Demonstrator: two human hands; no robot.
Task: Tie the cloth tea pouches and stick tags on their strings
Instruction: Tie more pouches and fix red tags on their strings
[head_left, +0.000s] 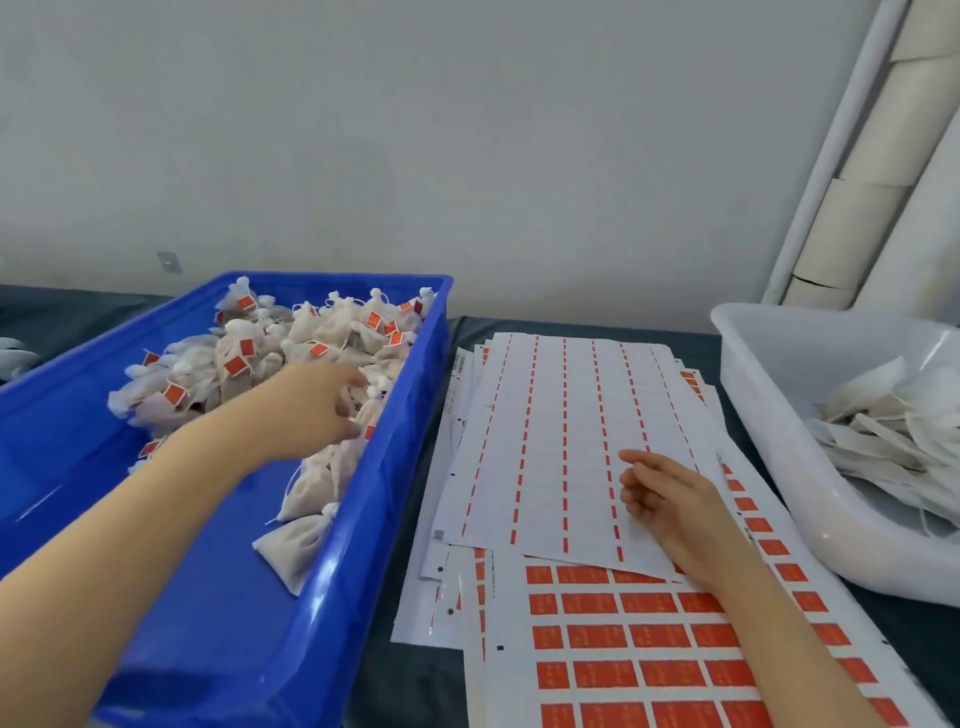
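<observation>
A blue crate (395, 467) on the left holds a heap of tied white cloth pouches (291, 343) with red tags on their strings. My left hand (317, 405) reaches over the heap, fingers spread and relaxed, touching the pouches near the crate's right wall. My right hand (670, 504) hovers over a used sticker sheet (561, 441), fingers loosely curled and holding nothing. Below it lies a sheet of red tag stickers (644, 639). Flat untied pouches (893, 431) lie in a white tub (769, 415) on the right.
Several sticker sheets are stacked and fanned out between the crate and the tub on a dark table cover (415, 680). A pale wall rises behind. Cardboard tubes (883, 156) lean in the back right corner.
</observation>
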